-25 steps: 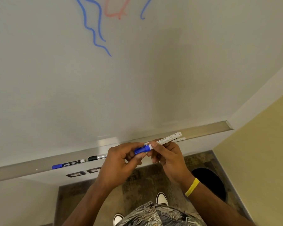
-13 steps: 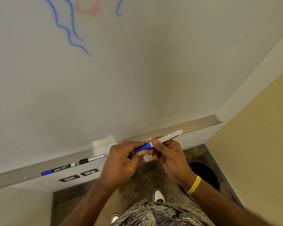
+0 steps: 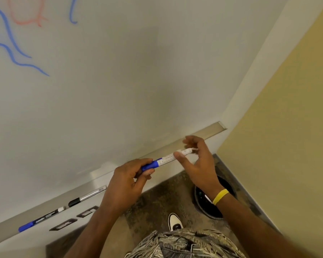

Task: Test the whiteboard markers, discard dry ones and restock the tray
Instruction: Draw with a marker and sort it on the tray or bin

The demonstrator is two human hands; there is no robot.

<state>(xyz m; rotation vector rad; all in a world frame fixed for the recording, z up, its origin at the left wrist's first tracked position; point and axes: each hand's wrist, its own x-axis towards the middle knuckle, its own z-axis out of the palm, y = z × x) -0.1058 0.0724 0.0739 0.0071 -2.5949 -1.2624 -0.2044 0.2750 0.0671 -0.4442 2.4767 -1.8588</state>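
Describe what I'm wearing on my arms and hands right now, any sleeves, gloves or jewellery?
Both forearms are bare, with no sleeves in view and no gloves on the left hand or right hand. A yellow wristband circles the right wrist. No rings or watch are visible.

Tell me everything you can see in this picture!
whiteboard: one, white, upper left
scribbles: several, blue and red, whiteboard's top left
tray: one, silver, under the whiteboard
held marker: one, white with blue cap, between hands
blue-capped marker: one, dark barrel, tray's far left
black-capped marker: one, silver barrel, tray's left
bin: one, black, floor behind right wrist
wall: one, yellow, right
wristband: one, yellow, right wrist
left hand: one, gripping cap
right hand: one, pinching barrel
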